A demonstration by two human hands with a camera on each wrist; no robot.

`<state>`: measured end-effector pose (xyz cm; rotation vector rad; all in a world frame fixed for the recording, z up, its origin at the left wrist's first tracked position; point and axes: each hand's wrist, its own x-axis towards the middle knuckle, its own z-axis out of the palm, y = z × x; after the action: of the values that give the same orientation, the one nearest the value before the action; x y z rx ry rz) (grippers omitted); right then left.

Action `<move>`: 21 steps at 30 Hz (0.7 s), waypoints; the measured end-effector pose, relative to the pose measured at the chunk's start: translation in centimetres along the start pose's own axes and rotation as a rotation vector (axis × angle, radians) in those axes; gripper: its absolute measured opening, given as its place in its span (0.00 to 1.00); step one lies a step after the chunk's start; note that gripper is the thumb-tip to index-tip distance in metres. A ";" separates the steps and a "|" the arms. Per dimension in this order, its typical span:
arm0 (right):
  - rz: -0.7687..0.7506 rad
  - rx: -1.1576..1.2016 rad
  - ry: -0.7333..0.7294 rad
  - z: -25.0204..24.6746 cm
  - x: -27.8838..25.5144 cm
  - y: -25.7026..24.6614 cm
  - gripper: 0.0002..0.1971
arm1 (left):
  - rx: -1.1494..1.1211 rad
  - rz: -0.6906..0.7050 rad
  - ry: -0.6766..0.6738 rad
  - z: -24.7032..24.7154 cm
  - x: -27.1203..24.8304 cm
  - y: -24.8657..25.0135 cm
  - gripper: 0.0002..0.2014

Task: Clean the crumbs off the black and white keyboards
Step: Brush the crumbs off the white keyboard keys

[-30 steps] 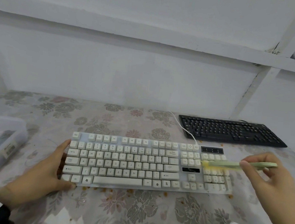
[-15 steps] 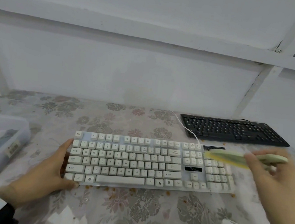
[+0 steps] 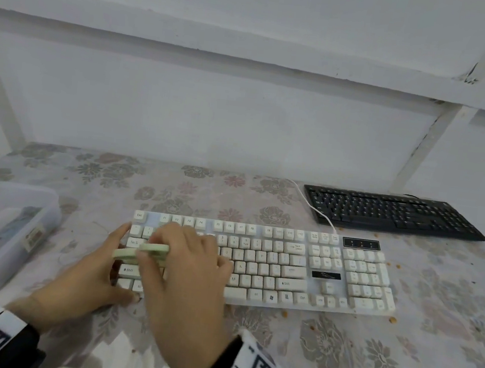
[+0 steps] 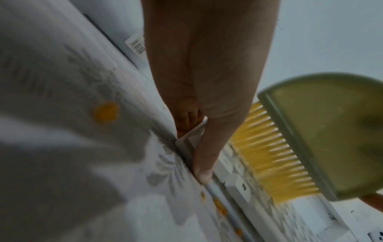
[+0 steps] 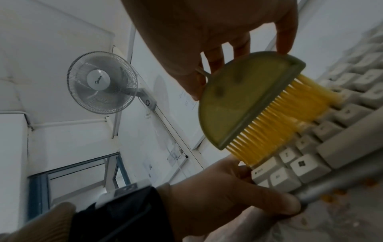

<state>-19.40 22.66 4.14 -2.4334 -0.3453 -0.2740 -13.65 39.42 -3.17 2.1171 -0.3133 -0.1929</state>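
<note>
Mid-frame, the white keyboard lies flat; left hand fingers curl round its left edge. Right hand pinches the light, stiff green brush by its back, soft bristles on keys

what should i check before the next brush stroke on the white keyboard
1. Brush held in right hand: ok.
2. Bristles touching the keys: ok.
3. Left hand steadying the white keyboard at its left end: ok.
4. Keys free of crumbs: cannot tell, too blurred.
5. Tablecloth free of crumbs in front of the keyboard: not ok.
6. Black keyboard cleaned: cannot tell.
</note>
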 end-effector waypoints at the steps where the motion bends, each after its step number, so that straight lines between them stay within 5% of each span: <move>1: -0.004 -0.010 0.006 0.4 0.0 -0.3 0.17 | 0.007 0.016 -0.003 0.1 0.0 0.1 0.45; 7: 0.016 -0.048 0.038 0.5 -0.5 1.2 0.15 | -0.012 -0.038 0.025 -0.1 0.1 -0.7 0.52; 11: 0.064 -0.131 0.231 -0.2 -0.6 1.8 0.05 | -0.009 -0.080 0.030 -0.2 0.2 -1.2 0.55; 16: -0.016 0.104 -0.047 -0.1 -0.7 -0.4 0.18 | -0.041 -0.022 0.046 -0.1 0.5 -1.3 0.48; 21: 0.054 0.025 -0.008 0.1 -0.5 1.5 0.11 | -0.020 -0.069 0.029 0.0 0.3 -1.3 0.55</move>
<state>-19.35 21.51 3.04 -2.4155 -0.2840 -0.2350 -13.18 39.98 -4.24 2.1104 -0.2209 -0.2050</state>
